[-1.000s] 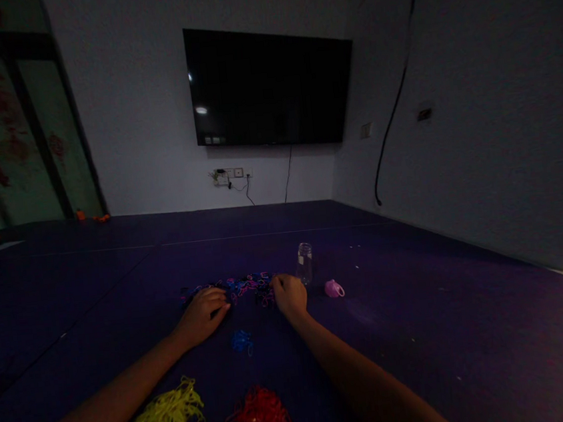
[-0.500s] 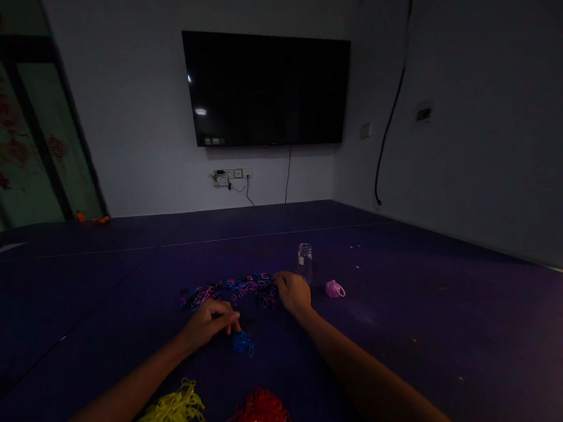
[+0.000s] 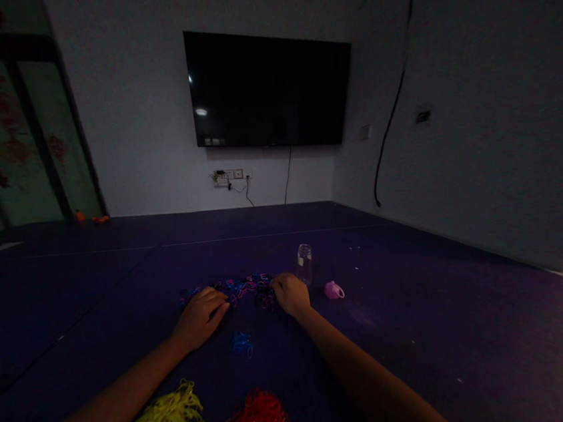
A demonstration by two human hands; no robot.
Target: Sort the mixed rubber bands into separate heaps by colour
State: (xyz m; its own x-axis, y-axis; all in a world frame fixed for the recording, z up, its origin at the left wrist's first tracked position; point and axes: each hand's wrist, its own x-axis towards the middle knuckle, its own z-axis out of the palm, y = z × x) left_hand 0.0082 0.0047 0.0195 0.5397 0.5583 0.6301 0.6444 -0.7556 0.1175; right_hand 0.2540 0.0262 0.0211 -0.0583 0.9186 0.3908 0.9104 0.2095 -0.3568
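At the frame's center, the left hand (image 3: pixel 202 317) and right hand (image 3: pixel 291 293), fingers curled, touch mixed bands (image 3: pixel 243 287). I cannot tell whether either grasps any.

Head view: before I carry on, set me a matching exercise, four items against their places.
1. clear jar
2. pink ringed piece
3. small blue pile
4. yellow pile

A. near the camera, left of the red pile
B. farthest right of the four
C. standing just beyond the right hand
D. between the mixed bands and the red pile

Pairs: 1-C, 2-B, 3-D, 4-A
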